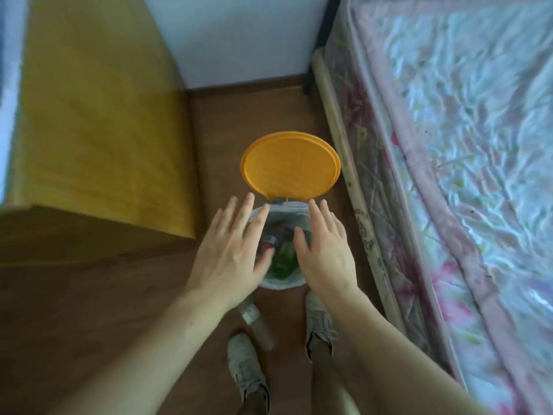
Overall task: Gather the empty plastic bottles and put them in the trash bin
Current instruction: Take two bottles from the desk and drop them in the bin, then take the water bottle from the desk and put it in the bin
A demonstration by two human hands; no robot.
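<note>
**Both hands hovering open over a bin with bottles inside**

A person is standing over a small trash bin [282, 281] on the brown floor [104, 310], its orange lid [290, 165] tipped up and back on its hinge. The left hand [232, 250] is reaching out flat with fingers spread, palm down, holding nothing, above the bin's left rim. The right hand [324, 250] is doing the same over the right rim, fingers loosely fanned and empty. Between the two hands, plastic bottles are lying inside the white liner: a green bottle [282, 259] towards the middle and a clear bottle with a red label [269, 242] beside it on the left. Another clear plastic bottle [256, 320] is lying on the floor just in front of the bin, between the person's grey shoes [247, 372]. A yellow wooden cabinet [98, 115] is standing to the left, and a bed with a floral mattress [463, 145] is running along the right
</note>
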